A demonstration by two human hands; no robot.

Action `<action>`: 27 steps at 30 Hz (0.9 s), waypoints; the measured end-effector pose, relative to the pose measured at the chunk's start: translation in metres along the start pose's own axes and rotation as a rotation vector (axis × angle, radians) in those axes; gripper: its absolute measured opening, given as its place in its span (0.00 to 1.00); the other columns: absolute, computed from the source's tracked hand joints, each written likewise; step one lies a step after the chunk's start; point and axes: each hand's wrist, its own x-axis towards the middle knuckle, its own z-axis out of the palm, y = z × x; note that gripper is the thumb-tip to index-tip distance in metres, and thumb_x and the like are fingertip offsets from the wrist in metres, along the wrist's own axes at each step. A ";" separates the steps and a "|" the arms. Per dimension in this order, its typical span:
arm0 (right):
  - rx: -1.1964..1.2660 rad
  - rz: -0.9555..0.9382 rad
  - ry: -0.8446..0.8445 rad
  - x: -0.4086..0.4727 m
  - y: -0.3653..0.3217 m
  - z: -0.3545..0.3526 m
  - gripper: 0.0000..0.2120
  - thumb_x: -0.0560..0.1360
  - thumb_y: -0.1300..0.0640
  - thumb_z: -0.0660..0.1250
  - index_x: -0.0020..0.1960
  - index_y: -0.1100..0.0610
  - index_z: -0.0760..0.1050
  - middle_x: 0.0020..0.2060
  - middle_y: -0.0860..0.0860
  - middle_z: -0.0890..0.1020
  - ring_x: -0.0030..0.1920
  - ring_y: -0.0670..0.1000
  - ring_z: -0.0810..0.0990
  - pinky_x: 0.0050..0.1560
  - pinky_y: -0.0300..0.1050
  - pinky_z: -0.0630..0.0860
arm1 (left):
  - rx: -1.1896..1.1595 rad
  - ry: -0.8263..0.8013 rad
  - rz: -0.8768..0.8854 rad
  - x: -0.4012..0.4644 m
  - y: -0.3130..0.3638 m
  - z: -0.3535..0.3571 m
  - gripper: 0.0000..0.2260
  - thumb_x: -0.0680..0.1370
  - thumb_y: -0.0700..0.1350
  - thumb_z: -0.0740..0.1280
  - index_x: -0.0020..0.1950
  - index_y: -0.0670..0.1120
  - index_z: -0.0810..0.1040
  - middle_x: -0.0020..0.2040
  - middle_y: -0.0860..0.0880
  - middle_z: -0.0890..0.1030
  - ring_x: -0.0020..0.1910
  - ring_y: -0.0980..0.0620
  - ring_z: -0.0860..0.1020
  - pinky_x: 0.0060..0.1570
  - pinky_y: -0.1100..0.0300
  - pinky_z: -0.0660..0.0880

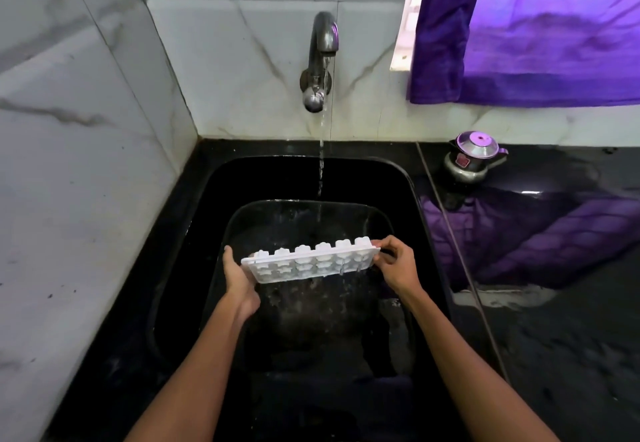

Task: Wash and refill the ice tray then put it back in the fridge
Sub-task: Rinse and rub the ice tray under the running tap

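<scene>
At upper right we see a purple curtain [540,29]; below it, a small metal kettle [475,156] stands on the black tabletop [571,320].

The ice tray [310,263] is tilting, so its open side is facing away and only the undersides of its cups are showing; whether water is sitting in them cannot be told. The left hand [239,280] is hiding the tray's left end, and its fingers are lying behind the tray. Both forearms are running off the bottom edge. The purple curtain [540,33] is being cut by the top and right edges.
</scene>
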 end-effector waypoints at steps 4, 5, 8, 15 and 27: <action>-0.004 0.009 -0.014 -0.006 0.015 -0.001 0.19 0.69 0.83 0.58 0.34 0.59 0.68 0.44 0.58 0.79 0.45 0.49 0.79 0.46 0.33 0.78 | -0.032 -0.031 -0.077 0.003 -0.003 -0.007 0.29 0.77 0.66 0.52 0.65 0.46 0.73 0.64 0.44 0.74 0.65 0.43 0.72 0.66 0.49 0.66; -0.008 0.009 -0.007 -0.008 0.018 -0.001 0.20 0.68 0.84 0.57 0.34 0.59 0.68 0.45 0.59 0.79 0.44 0.48 0.80 0.45 0.32 0.77 | -0.031 -0.044 -0.087 0.002 -0.004 -0.006 0.26 0.79 0.63 0.52 0.67 0.46 0.71 0.64 0.43 0.74 0.61 0.43 0.74 0.59 0.50 0.69; -0.070 -0.050 0.021 -0.014 0.023 -0.003 0.21 0.66 0.84 0.56 0.32 0.58 0.68 0.45 0.60 0.78 0.43 0.47 0.79 0.43 0.30 0.75 | 0.035 -0.076 -0.118 0.001 -0.010 -0.006 0.21 0.83 0.54 0.51 0.66 0.43 0.73 0.54 0.45 0.79 0.45 0.48 0.76 0.44 0.55 0.71; -0.343 -0.234 0.049 -0.004 0.024 -0.009 0.27 0.63 0.81 0.58 0.28 0.48 0.65 0.47 0.51 0.80 0.49 0.47 0.78 0.46 0.31 0.74 | 0.072 -0.130 -0.073 -0.001 -0.004 -0.002 0.11 0.82 0.40 0.56 0.55 0.42 0.77 0.50 0.42 0.82 0.40 0.46 0.83 0.34 0.55 0.81; -0.596 -0.261 0.010 0.060 -0.057 0.034 0.16 0.81 0.53 0.54 0.66 0.54 0.70 0.65 0.50 0.73 0.65 0.52 0.71 0.67 0.49 0.65 | 0.235 0.138 0.443 0.015 0.027 0.050 0.15 0.83 0.42 0.55 0.69 0.45 0.72 0.51 0.48 0.78 0.36 0.52 0.74 0.29 0.65 0.71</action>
